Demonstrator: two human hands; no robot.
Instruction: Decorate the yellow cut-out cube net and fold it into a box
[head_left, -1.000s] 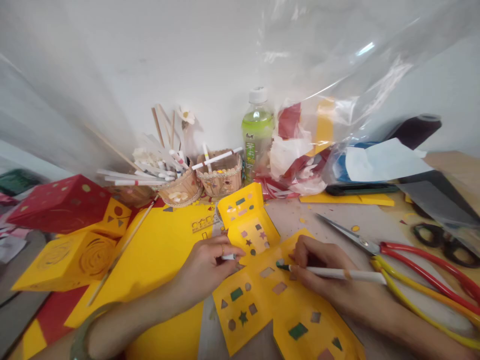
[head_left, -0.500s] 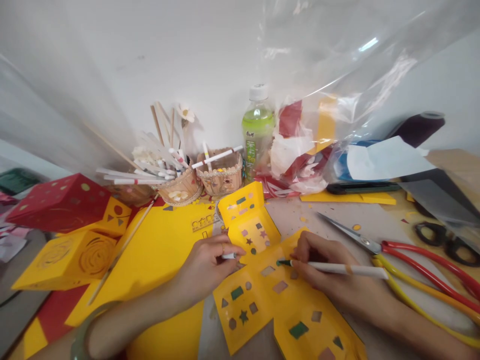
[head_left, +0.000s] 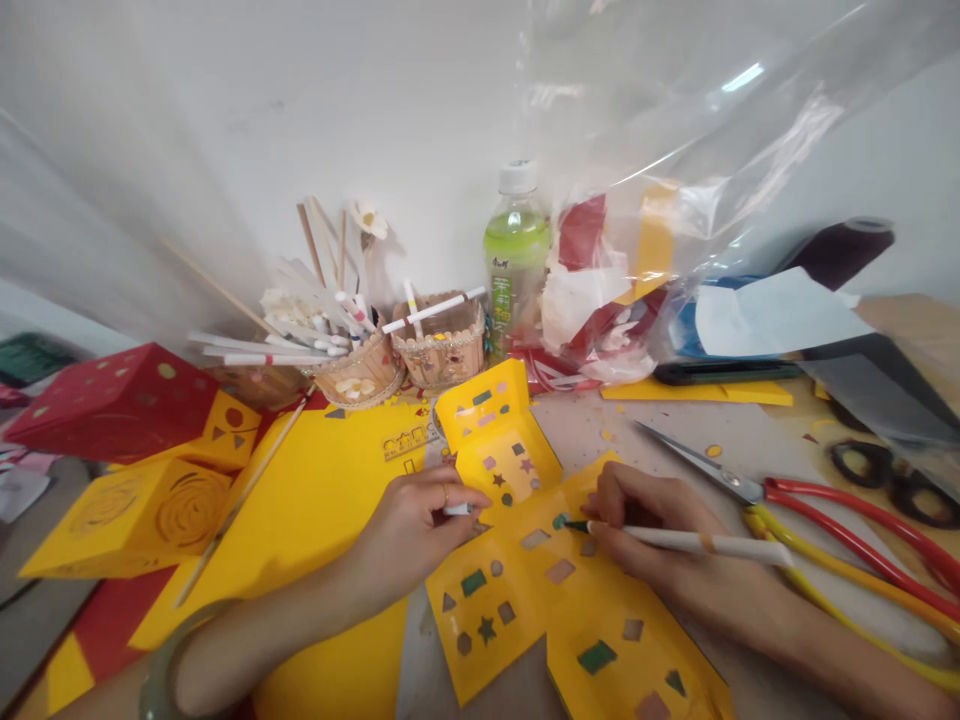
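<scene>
A yellow paper cutout (head_left: 517,560) lies unfolded on the table, with several star, square, round and triangle shapes, some filled green. Over its right part, my right hand (head_left: 660,530) is closed around a white marker (head_left: 712,545), its dark green tip at a small shape near the middle that looks partly green. My left hand (head_left: 420,525) rests at the cutout's left edge, its fingers pinching a small white piece (head_left: 459,509) that looks like a marker cap. A ring and a bracelet (head_left: 172,660) are on my left arm.
To the right lie large scissors (head_left: 739,485) with red and yellow handles, and black-handled scissors (head_left: 892,485). Baskets (head_left: 439,355) with markers and a green drink bottle (head_left: 516,265) stand against the wall. A red box (head_left: 112,405) and a yellow box (head_left: 142,515) sit at left.
The marker in my right hand has shifted slightly right, its tip now beside the small green-marked shape. My left hand stays in place.
</scene>
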